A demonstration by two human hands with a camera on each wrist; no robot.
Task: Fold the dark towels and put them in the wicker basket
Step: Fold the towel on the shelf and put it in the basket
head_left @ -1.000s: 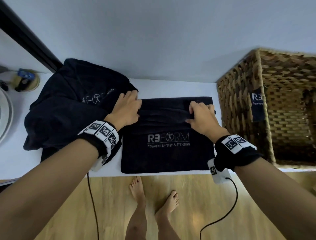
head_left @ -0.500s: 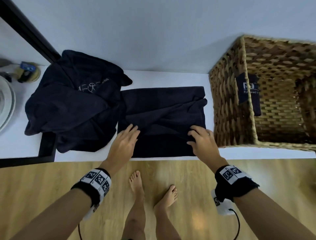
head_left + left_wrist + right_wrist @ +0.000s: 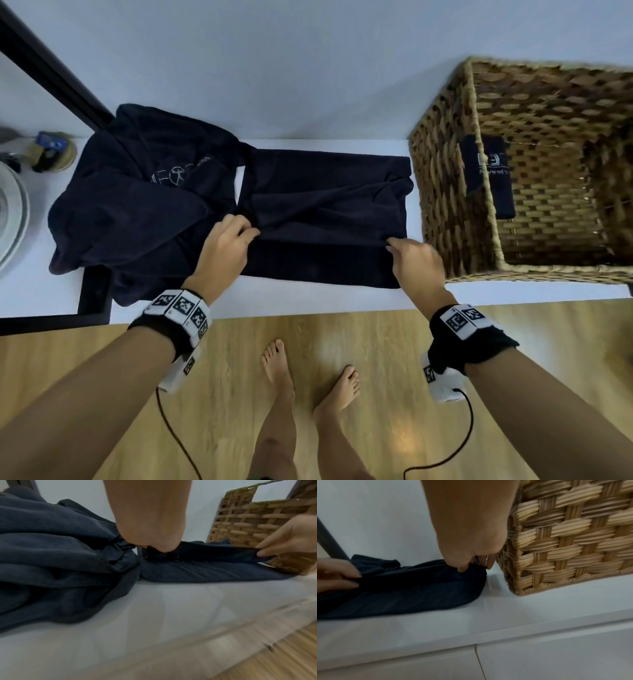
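I am pinching the half-folded towel (image 3: 325,212) on the white counter (image 3: 308,301) with my left hand (image 3: 222,246) and right hand (image 3: 414,260); the heap of towels (image 3: 137,205) is waiting, the wicker basket (image 3: 445,192) already holding one

Pretty soft, even indoor light here, nothing harsh. There's a pale glare patch on the light wooden plank floor (image 3: 404,435) by the bare feet, and a faint sheen on the glossy white tabletop (image 3: 171,601). The head view bends hard at the edges, so the square woven wicker basket (image 3: 445,192) leans. Both wrist views are smeary, the dark navy towels (image 3: 51,547) lose their texture and the near edges blur.
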